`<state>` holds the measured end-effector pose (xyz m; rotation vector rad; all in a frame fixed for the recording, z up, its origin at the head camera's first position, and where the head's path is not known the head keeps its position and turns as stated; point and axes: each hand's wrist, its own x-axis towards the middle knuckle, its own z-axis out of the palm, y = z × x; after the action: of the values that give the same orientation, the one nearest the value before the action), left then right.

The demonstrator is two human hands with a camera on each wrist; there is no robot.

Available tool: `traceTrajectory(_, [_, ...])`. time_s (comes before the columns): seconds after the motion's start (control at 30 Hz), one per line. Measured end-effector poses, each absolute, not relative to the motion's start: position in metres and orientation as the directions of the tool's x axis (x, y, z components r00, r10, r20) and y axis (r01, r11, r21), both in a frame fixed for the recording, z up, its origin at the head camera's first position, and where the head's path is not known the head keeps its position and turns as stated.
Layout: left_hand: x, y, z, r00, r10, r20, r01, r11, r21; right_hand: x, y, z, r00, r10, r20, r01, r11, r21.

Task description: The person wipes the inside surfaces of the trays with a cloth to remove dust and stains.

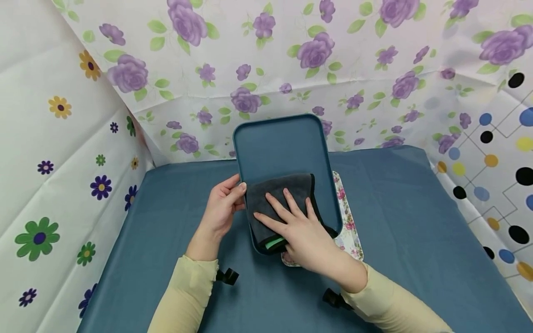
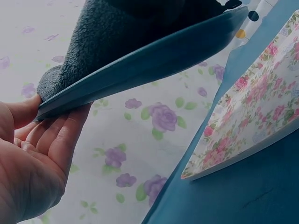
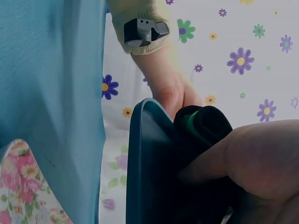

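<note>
A blue rectangular tray (image 1: 283,148) is held up off the table, tilted. My left hand (image 1: 223,203) grips its left rim, thumb on top and fingers beneath, as the left wrist view also shows. Folded on the tray's near half lies a dark grey cloth (image 1: 275,194) with black edging and a bit of green showing at its lower corner. My right hand (image 1: 306,236) rests on this cloth with fingers spread and straight. In the right wrist view the cloth's folded edge (image 3: 201,123) bulges beside the thumb.
Below the blue tray, a white tray with pink flowers (image 1: 347,226) lies on the blue table cover (image 1: 399,217), partly hidden. Floral sheets (image 1: 266,69) hang behind the table and at both sides. Black camera mounts (image 1: 228,276) sit at both wrists.
</note>
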<state>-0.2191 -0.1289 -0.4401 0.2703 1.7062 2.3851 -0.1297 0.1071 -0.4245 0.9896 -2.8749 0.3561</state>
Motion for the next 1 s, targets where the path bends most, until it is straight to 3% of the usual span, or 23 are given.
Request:
traceTrajectory(0.4, [-0.221, -0.13, -0.44, -0.959, 0.276, 0.072, -0.03, -0.35, 0.936, -0.134, 0.122, -0.431, -0.783, -0.588, 0.201, -0.619, 0.767, -0.166])
traceTrajectory(1.0, [-0.221, -0.136, -0.442, -0.954, 0.287, 0.084, -0.031, -0.373, 0.927, -0.139, 0.138, -0.428, -0.845, -0.501, 0.189, -0.534, 0.812, -0.235])
